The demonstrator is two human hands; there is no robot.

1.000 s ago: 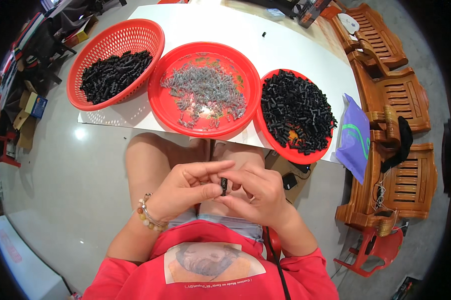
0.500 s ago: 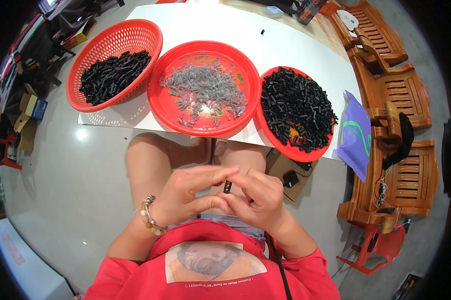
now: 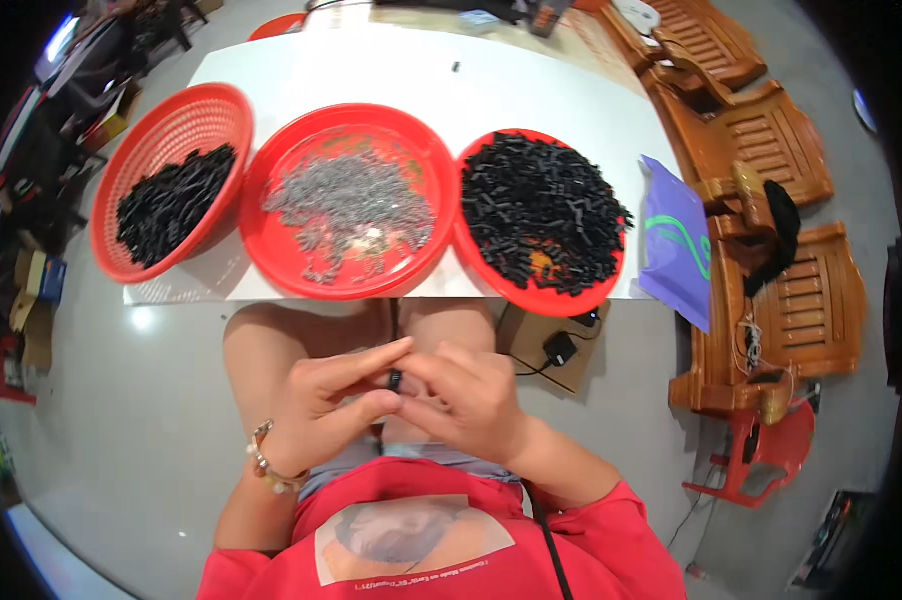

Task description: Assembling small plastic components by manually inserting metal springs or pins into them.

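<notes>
Above my lap, my left hand (image 3: 333, 408) and my right hand (image 3: 469, 402) meet fingertip to fingertip. Between their bent fingers and thumbs sits a small black plastic piece (image 3: 395, 381), partly covered by the fingertips. Its fine detail is blurred. Just beyond the hands, on the white table, a round red tray (image 3: 262, 262) bears a heap of small silvery coil springs (image 3: 356, 200). To its right, a red tray (image 3: 545, 303) is heaped with short black plastic pieces (image 3: 531, 205). At the left, a red perforated basket (image 3: 156, 118) contains more black pieces (image 3: 174, 203).
A purple packet (image 3: 675, 245) lies at the right end of the white table (image 3: 371, 70), where one loose black bit (image 3: 456, 67) also lies. Wooden chairs (image 3: 771, 130) line the right. Under the table edge are a cardboard box (image 3: 571, 368) and a black adapter (image 3: 560, 348).
The view has shifted, so the trays and basket appear farther left. Both hands still pinch the small black piece, which shows less between the fingertips.
</notes>
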